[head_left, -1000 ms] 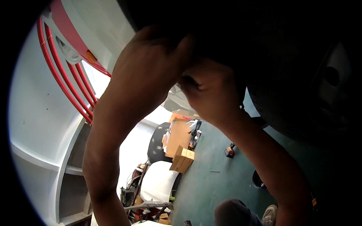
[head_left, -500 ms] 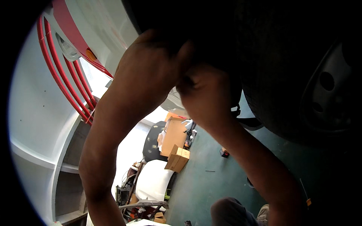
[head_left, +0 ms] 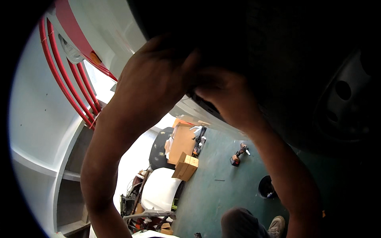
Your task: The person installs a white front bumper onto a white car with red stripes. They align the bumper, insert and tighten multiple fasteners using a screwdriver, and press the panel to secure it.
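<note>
Left of the wheel (head_left: pixel 353 77), up in the arch shadow: left grip (head_left: pixel 152 75) and right grip (head_left: pixel 230 89) close together, fingers bent inward. Tips lost in the dark, so can't tell if either holds anything or how wide it is. White panel (head_left: pixel 202 116) curves just below both, its dark edging (head_left: pixel 205 104) right under the right grip; contact there hidden. More white bodywork (head_left: pixel 115 27) sits up and left, near the left grip.

Handling, my guess: panel thin, light for its size, springy; paint smooth, scratches easily. Edging probably stiff plastic, may crack if bent hard. Best hold: fingers behind the lip, thumbs outside, load shared across both hands.
</note>
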The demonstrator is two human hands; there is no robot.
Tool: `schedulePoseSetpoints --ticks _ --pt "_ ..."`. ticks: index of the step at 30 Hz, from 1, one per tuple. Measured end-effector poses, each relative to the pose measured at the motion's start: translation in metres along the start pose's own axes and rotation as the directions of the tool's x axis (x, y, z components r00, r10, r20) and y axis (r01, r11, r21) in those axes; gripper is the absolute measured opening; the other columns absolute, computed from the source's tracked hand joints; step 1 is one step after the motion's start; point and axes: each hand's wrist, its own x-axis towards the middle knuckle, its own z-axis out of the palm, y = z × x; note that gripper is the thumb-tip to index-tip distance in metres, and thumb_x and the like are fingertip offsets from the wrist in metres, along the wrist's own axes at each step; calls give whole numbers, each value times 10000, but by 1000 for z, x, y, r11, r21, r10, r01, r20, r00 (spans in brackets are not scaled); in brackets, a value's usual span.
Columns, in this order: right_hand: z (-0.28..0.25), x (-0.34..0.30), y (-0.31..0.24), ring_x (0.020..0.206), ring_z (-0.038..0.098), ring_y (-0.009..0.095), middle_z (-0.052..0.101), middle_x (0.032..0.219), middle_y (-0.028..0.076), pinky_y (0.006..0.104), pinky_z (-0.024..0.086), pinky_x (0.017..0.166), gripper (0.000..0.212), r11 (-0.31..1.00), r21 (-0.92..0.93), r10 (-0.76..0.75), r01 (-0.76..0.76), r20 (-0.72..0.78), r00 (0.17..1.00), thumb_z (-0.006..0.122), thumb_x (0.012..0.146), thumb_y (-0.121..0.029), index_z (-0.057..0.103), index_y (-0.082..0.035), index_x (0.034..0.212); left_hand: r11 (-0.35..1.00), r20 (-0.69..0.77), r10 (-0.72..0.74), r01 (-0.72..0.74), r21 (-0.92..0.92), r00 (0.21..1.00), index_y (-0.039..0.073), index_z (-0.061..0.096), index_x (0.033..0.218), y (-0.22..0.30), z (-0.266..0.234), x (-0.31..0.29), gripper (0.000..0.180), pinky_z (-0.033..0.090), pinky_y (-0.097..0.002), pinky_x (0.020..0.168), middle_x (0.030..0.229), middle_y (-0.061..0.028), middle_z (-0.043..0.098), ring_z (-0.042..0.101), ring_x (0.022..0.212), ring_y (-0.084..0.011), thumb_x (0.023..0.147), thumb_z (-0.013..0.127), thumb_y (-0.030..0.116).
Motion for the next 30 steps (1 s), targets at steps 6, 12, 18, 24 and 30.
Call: schedulePoseSetpoints --ticks 6,12,18,24,30 --pt "-7 2 4 852 674 184 710 935 109 315 525 816 234 981 131 133 -144 88 987 650 903 -195 680 -26 1063 994 31 26 -29 105 999 32 538 1266 1 -3 -4 508 422 -435 1079 924 -158 703 696 916 -287 787 704 19" --pt "-8 14 10 865 649 168 695 926 86 332 516 843 241 924 270 225 -273 195 955 688 882 -247 688 -49 1019 990 38 42 -47 135 998 58 583 1204 0 -1 -2 427 410 -440 1099 909 -153 697 692 901 -278 794 684 -6" --pt "-3 20 18 855 652 157 689 892 58 305 519 767 192 825 418 275 -380 291 916 736 856 -205 688 -58 970 995 112 19 -30 100 994 53 600 1153 -2 0 -7 387 394 -455 1117 816 -130 678 691 871 -273 782 672 -32" --pt "7 28 24 822 652 160 685 863 59 314 520 746 188 858 380 263 -346 255 931 751 833 -202 689 -57 936 992 -98 107 -99 83 989 43 608 1112 -11 7 -7 372 402 -465 1108 784 -129 663 688 850 -274 757 678 -45" --pt "-20 38 24 811 647 162 679 851 50 327 510 743 195 924 269 240 -270 140 961 755 816 -208 691 -62 928 994 -236 108 -100 47 966 44 613 1096 -13 33 11 367 456 -442 1059 841 -137 683 688 876 -292 746 699 -22"
